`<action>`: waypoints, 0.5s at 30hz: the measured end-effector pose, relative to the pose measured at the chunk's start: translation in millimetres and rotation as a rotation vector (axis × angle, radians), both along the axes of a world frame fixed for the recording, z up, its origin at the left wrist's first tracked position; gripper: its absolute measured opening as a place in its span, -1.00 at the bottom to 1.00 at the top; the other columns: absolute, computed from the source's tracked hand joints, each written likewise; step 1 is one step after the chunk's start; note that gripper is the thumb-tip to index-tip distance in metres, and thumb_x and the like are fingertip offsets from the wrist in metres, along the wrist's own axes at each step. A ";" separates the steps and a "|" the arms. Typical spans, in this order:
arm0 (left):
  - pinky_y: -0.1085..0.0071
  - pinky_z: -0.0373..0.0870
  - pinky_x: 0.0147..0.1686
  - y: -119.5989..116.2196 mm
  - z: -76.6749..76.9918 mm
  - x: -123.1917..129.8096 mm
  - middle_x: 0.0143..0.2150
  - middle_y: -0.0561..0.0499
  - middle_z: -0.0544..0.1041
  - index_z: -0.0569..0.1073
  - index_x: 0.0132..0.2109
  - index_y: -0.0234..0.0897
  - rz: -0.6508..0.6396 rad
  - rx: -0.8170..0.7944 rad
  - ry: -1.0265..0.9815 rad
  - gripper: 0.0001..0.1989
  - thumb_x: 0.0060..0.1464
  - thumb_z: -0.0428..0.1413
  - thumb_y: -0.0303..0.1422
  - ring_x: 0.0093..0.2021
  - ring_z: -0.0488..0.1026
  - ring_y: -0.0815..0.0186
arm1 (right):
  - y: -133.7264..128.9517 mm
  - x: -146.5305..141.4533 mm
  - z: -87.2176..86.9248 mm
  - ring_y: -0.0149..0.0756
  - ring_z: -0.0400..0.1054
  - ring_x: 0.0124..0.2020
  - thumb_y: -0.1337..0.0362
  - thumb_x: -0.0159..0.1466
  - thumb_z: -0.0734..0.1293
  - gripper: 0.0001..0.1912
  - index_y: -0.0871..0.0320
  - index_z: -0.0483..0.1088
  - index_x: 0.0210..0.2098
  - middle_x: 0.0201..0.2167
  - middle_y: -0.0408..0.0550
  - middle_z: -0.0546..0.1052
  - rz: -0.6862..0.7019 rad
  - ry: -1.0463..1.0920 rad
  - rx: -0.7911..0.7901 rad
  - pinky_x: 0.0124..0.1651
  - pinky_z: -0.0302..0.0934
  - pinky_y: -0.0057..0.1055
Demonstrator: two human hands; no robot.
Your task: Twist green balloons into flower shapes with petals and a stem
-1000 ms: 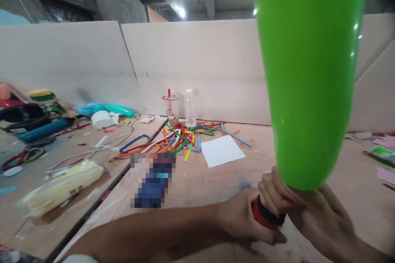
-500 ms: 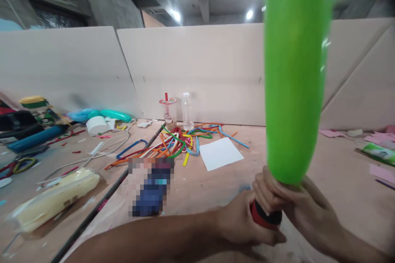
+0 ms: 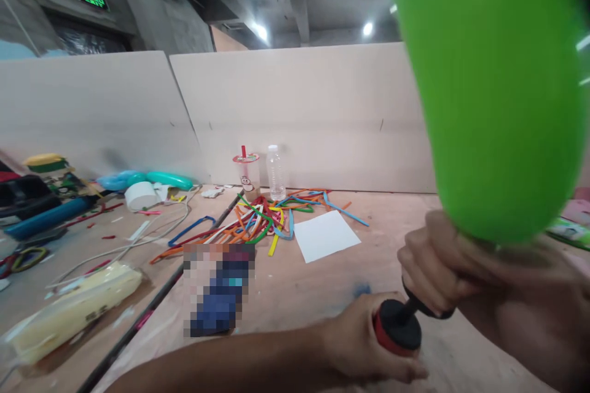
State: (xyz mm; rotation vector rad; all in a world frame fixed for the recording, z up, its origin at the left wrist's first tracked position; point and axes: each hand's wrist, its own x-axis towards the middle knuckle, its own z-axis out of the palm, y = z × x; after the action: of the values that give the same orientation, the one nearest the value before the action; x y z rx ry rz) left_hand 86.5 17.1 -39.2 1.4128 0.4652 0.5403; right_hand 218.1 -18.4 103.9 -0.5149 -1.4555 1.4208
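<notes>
- From the head view, at lower right, gripping the red-and-black pump (image 3: 399, 325) in the left hand (image 3: 357, 334), with thumb and palm wrapped around its red body
- Clamping the black handle (image 3: 443, 314) in the right hand (image 3: 447, 264), joined to the pump's black cap by a short run of black rod (image 3: 407, 312)
- Holding both hands close but apart, with only handle and rod bridging the gap
- Rising from the top of the right hand, the big green balloon (image 3: 498, 92), blurred, cut off by the upper edge of the picture; cannot tell how its neck is held
- Beyond the hands, resting on the table (image 3: 295, 313): a white sheet (image 3: 326, 236), just beside a tangle of coloured strips (image 3: 265, 221)
- Standing upright behind the strips, near the pale panel (image 3: 313, 116): a cup with a red straw (image 3: 246, 178) and, just to its right, a clear bottle (image 3: 276, 175)
- Nearer, in front of the strips, a pixelated dark blue object (image 3: 219, 295), too masked to identify
- Farther left, past the dark seam (image 3: 154, 304): a pale yellow package (image 3: 76, 313), a looping cable (image 3: 159, 234), a white roll (image 3: 141, 196) and a teal balloon (image 3: 169, 180)
</notes>
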 end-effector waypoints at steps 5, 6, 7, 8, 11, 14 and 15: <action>0.49 0.24 -0.41 7.1 -14.5 6.8 -0.44 0.09 0.38 0.36 -0.44 -0.35 0.039 0.101 -0.086 -0.48 -0.44 0.49 -0.22 -0.42 0.28 0.46 | 4.5 -1.5 -70.0 -0.39 -0.07 -0.57 -0.05 0.41 0.19 -0.48 0.08 0.07 -0.57 -0.61 -0.22 0.08 -0.006 -0.156 -0.015 -0.50 -0.11 -0.33; 0.48 0.25 -0.42 8.0 -15.9 6.5 -0.44 0.09 0.38 0.37 -0.44 -0.35 0.032 0.105 -0.088 -0.49 -0.43 0.49 -0.23 -0.42 0.28 0.46 | 5.2 -2.9 -76.7 -0.39 -0.07 -0.57 -0.07 0.42 0.16 -0.48 0.08 0.06 -0.56 -0.61 -0.22 0.07 -0.024 -0.151 0.004 -0.50 -0.12 -0.32; 0.48 0.25 -0.44 8.5 -16.3 5.6 -0.45 0.10 0.38 0.37 -0.44 -0.36 0.020 0.097 -0.081 -0.50 -0.43 0.49 -0.24 -0.44 0.28 0.46 | 5.7 -4.2 -78.7 -0.39 -0.07 -0.57 -0.08 0.42 0.15 -0.47 0.08 0.06 -0.56 -0.61 -0.22 0.07 -0.044 -0.147 0.022 -0.50 -0.12 -0.32; 0.49 0.24 -0.48 8.4 -15.7 4.5 -0.47 0.11 0.38 0.38 -0.43 -0.36 0.001 0.071 -0.063 -0.50 -0.42 0.49 -0.24 -0.48 0.28 0.48 | 6.1 -5.2 -75.9 -0.39 -0.06 -0.57 -0.08 0.41 0.16 -0.48 0.08 0.06 -0.57 -0.61 -0.22 0.08 -0.069 -0.135 0.032 -0.51 -0.13 -0.32; 0.53 0.16 -0.65 5.7 -9.7 0.8 -0.56 0.16 0.35 0.40 -0.37 -0.35 -0.041 -0.059 -0.001 -0.50 -0.36 0.47 -0.19 -0.63 0.23 0.51 | 6.7 -5.2 -43.9 -0.41 -0.05 -0.61 0.01 0.36 0.27 -0.50 0.09 0.08 -0.60 -0.65 -0.24 0.07 -0.121 -0.068 0.043 -0.53 -0.14 -0.33; 0.57 0.13 -0.72 2.5 -3.1 -0.2 -0.59 0.18 0.35 0.42 -0.35 -0.34 -0.009 -0.098 -0.027 -0.49 -0.37 0.48 -0.18 -0.69 0.21 0.52 | 8.3 -2.2 -4.8 -0.43 -0.15 -0.66 0.14 0.33 0.29 -0.52 0.08 0.03 -0.63 -0.67 -0.27 -0.03 -0.099 0.036 0.023 -0.57 -0.17 -0.33; 0.58 0.13 -0.72 2.0 -2.0 0.1 -0.59 0.18 0.35 0.41 -0.36 -0.34 0.005 -0.091 -0.045 -0.49 -0.38 0.48 -0.18 -0.68 0.22 0.53 | 9.0 -1.4 2.3 -0.43 -0.16 -0.67 0.16 0.33 0.30 -0.53 0.07 0.04 -0.63 -0.68 -0.27 -0.04 -0.094 0.045 0.019 -0.58 -0.17 -0.33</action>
State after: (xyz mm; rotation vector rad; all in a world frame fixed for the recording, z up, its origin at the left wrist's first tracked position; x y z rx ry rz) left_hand 86.6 19.1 -41.2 1.3101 0.4519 0.5475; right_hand 216.7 -9.4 106.1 -0.5297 -1.3901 1.3348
